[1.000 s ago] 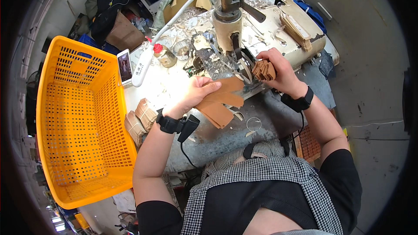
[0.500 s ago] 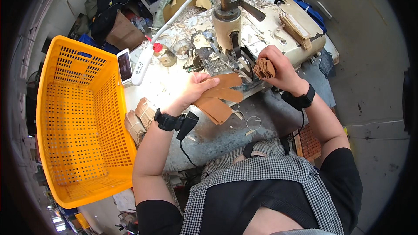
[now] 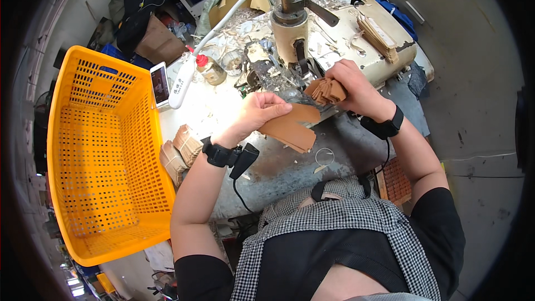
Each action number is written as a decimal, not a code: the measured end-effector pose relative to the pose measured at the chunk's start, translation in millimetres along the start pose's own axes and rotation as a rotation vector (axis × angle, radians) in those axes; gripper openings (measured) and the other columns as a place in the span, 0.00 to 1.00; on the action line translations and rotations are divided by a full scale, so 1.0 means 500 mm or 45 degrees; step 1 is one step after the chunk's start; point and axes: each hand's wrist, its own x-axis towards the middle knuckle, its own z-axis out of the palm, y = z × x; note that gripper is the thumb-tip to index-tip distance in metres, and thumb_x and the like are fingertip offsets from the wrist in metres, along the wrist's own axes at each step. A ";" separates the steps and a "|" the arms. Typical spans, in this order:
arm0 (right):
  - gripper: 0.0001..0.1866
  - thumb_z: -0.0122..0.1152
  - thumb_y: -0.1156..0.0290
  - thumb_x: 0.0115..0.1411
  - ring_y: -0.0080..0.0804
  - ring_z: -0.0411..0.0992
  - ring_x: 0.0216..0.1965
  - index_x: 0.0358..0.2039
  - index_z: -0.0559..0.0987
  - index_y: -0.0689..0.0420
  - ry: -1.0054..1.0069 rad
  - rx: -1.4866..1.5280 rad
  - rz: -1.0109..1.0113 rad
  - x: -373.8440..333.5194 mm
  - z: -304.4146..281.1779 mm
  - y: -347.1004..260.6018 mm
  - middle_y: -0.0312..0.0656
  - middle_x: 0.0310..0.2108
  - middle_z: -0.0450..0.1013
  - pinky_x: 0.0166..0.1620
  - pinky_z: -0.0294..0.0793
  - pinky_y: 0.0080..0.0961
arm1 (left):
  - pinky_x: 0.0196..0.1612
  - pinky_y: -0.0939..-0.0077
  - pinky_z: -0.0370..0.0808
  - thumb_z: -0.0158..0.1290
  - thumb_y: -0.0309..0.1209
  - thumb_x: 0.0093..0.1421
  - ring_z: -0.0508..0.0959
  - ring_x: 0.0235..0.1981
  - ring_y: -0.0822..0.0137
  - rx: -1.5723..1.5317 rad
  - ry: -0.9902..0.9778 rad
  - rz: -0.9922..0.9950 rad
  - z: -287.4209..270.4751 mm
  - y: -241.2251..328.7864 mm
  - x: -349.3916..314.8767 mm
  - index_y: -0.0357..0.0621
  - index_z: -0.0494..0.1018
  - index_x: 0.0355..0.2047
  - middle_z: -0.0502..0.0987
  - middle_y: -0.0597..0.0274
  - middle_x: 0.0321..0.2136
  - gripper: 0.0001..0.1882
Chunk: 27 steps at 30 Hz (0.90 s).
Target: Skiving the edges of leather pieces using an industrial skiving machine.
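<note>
My left hand [image 3: 257, 112] grips several flat brown leather strips [image 3: 292, 128] with rounded ends, thumb on top, over the front edge of the worktable. In my right hand [image 3: 356, 86] is a bundle of curled brown leather pieces [image 3: 327, 91], their layered edges turned toward the machine. Both hands are close to the head of a skiving-type machine [image 3: 291, 36], just below its post and lever. The machine's working parts are partly hidden behind the right hand's bundle.
A yellow plastic basket [image 3: 114, 228] stands at the left. Beside it lie bundles of tied strips [image 3: 186, 144], a phone [image 3: 160, 85] and a white lamp [image 3: 184, 85]. A red-capped jar [image 3: 212, 71] stands among scraps. Another banded stack [image 3: 378, 38] rests at the right.
The left hand's strips have shifted right and are less fanned out. The right hand's bundle has moved left and turned, so its layers spread toward the machine.
</note>
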 end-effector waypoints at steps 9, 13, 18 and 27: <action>0.29 0.69 0.80 0.37 0.44 0.65 0.45 0.42 0.70 0.56 0.101 0.202 0.092 -0.008 -0.005 -0.001 0.42 0.38 0.68 0.48 0.66 0.35 | 0.28 0.88 0.71 0.57 0.37 0.61 0.74 0.23 0.83 0.124 0.169 -0.067 -0.018 -0.013 0.017 0.41 0.77 0.32 0.78 0.71 0.24 0.11; 0.29 0.70 0.80 0.36 0.45 0.65 0.48 0.41 0.70 0.56 0.050 0.176 -0.044 0.007 -0.002 -0.011 0.43 0.39 0.68 0.51 0.65 0.35 | 0.28 0.88 0.71 0.57 0.36 0.61 0.75 0.23 0.82 0.246 0.200 -0.049 0.008 0.008 0.020 0.40 0.77 0.34 0.79 0.70 0.25 0.11; 0.28 0.70 0.79 0.35 0.44 0.65 0.44 0.40 0.70 0.55 0.038 0.030 -0.012 -0.006 -0.001 0.004 0.43 0.38 0.68 0.48 0.65 0.36 | 0.26 0.89 0.70 0.59 0.34 0.60 0.74 0.23 0.83 -0.101 -0.044 0.074 -0.005 -0.003 -0.010 0.40 0.77 0.36 0.79 0.70 0.26 0.10; 0.28 0.69 0.81 0.36 0.44 0.66 0.41 0.41 0.70 0.57 0.181 0.174 0.035 -0.017 -0.009 0.004 0.43 0.38 0.67 0.45 0.68 0.33 | 0.12 0.90 0.58 0.59 0.34 0.59 0.68 0.14 0.86 -0.134 0.092 -0.060 -0.042 -0.012 -0.020 0.43 0.77 0.31 0.77 0.72 0.21 0.08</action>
